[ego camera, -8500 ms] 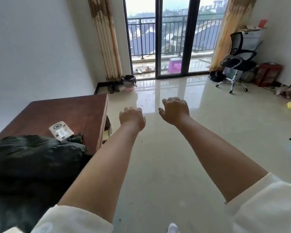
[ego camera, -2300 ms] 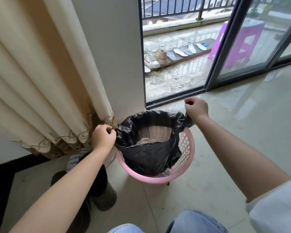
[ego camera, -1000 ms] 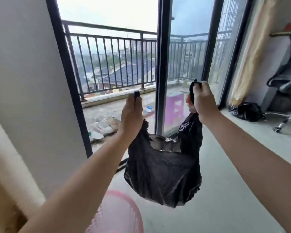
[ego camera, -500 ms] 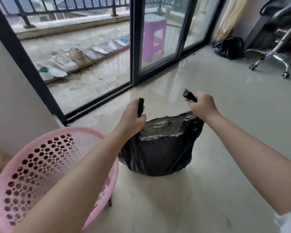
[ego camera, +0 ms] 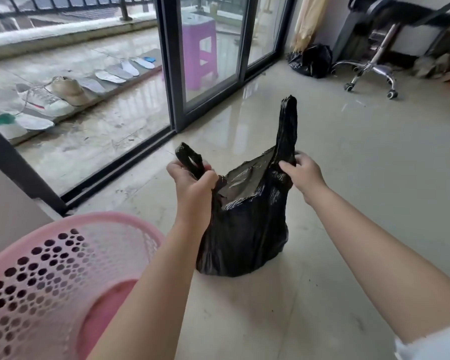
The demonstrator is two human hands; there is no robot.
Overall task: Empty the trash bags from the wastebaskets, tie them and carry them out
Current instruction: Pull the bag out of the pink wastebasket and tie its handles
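Note:
A black trash bag (ego camera: 244, 235) stands on the glossy floor in the middle of the view, its mouth gaping open. My left hand (ego camera: 192, 181) grips the bag's left handle loop low down. My right hand (ego camera: 303, 172) pinches the base of the right handle, which sticks straight up above my fingers. The pink perforated wastebasket (ego camera: 50, 268) sits at the lower left with no liner in it, partly behind my left forearm.
Dark-framed sliding glass doors (ego camera: 174, 74) run along the far left, with shoes and insoles (ego camera: 52, 97) and a purple stool (ego camera: 199, 48) on the balcony beyond. Another black bag (ego camera: 312, 59) and a wheeled office chair (ego camera: 372, 66) stand at the back right.
The bag was lifted out of the wastebasket and set down on the floor. Since half a second ago both hands have slid lower on the handles, whose tops now stick out above them.

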